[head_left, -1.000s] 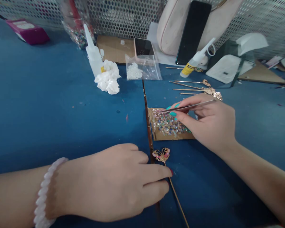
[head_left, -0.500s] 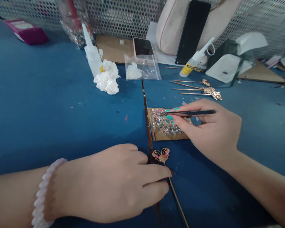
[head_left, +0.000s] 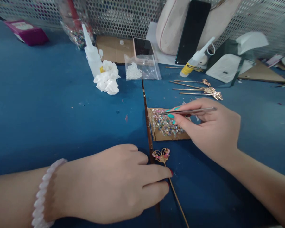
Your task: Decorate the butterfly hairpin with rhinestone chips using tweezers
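My right hand (head_left: 211,126) pinches a pair of metal tweezers (head_left: 192,111) between thumb and fingers. Their tips reach into small shiny, many-coloured chips (head_left: 167,125) spread on a piece of cardboard (head_left: 165,137). My left hand (head_left: 114,186), wearing a pale bead bracelet, is closed on the thin gold stem of a hairpin (head_left: 177,198); the thumb is hidden beneath the hand. At the hairpin's top, a gold butterfly with pink pieces in its wings lies just below the cardboard.
Several gold hairpins (head_left: 192,88) lie beyond my right hand. Behind them stands a yellow-labelled glue bottle (head_left: 188,66). Further left are a bag of white beads (head_left: 134,71), crumpled tissue (head_left: 108,77) and a white nozzle bottle (head_left: 92,53). A dark phone (head_left: 192,31) leans on a pale bag.
The tweezers have turned slightly in my right hand, their tips shifting a little left among the chips. My left hand and the butterfly hairpin have barely moved.
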A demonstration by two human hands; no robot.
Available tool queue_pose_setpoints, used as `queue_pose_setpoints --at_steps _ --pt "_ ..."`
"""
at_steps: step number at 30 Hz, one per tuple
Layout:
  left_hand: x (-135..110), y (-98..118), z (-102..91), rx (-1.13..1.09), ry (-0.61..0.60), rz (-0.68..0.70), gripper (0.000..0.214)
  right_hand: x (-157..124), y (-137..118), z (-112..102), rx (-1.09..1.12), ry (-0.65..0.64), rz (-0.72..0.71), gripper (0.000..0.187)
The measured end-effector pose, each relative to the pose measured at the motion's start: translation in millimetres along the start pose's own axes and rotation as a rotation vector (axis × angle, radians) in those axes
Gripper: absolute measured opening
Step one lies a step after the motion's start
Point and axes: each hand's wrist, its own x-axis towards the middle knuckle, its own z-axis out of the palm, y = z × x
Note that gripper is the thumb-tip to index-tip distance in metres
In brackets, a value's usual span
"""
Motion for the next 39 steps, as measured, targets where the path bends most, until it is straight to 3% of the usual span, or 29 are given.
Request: queue_pose_setpoints --at_steps 28,39 --pt "1.4 -0.1 -1.0 0.005 -0.014 0.009 0.023 5.3 2.4 -0.1 0.028 -0.016 0.051 0.013" --pt "-0.5 -0.9 0.8 0.014 -0.030 -0.002 0.029 4.7 -0.9 -3.5 -0.041 0.009 -0.004 0.013"
